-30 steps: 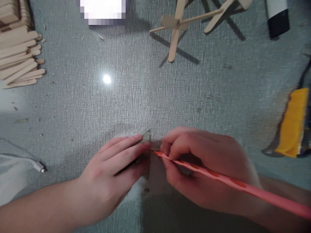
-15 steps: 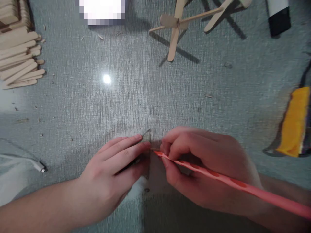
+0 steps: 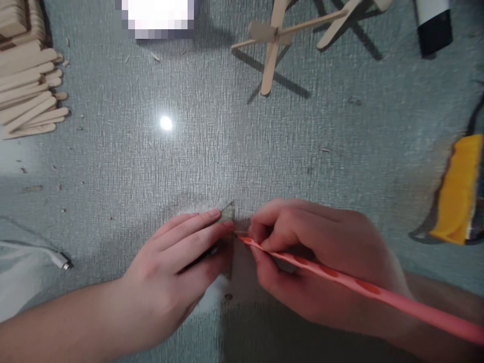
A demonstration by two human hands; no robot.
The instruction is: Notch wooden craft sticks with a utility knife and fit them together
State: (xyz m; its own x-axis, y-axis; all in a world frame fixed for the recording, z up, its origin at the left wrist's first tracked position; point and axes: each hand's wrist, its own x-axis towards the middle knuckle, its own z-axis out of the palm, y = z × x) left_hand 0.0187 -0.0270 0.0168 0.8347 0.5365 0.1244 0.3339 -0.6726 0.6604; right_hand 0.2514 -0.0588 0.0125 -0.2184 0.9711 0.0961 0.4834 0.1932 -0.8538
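Observation:
My right hand (image 3: pixel 317 262) is closed around a pink pencil (image 3: pixel 333 275) with orange oval grip patches. The pencil slants down to the left, its dark tip beside the fingertips of my left hand (image 3: pixel 170 267). Under those left fingers lies a see-through flat piece (image 3: pixel 228 214) with a straight edge, perhaps a ruler. My left fingers press it down, mostly covering it. A thin pale wooden edge (image 3: pixel 241 232) shows between the two hands, right at the pencil tip; the rest of it is hidden.
Wooden craft sticks (image 3: pixel 32 96) lie piled at the upper left. A stick-built frame (image 3: pixel 269 65) stands at the top. A yellow object (image 3: pixel 457 191) is at the right, a black-and-white item (image 3: pixel 434 33) above it. A white cable (image 3: pixel 56 257) lies left. Wood splinters are scattered about.
Both hands stay nearly in place. The pencil and its tip have shifted very slightly to the left.

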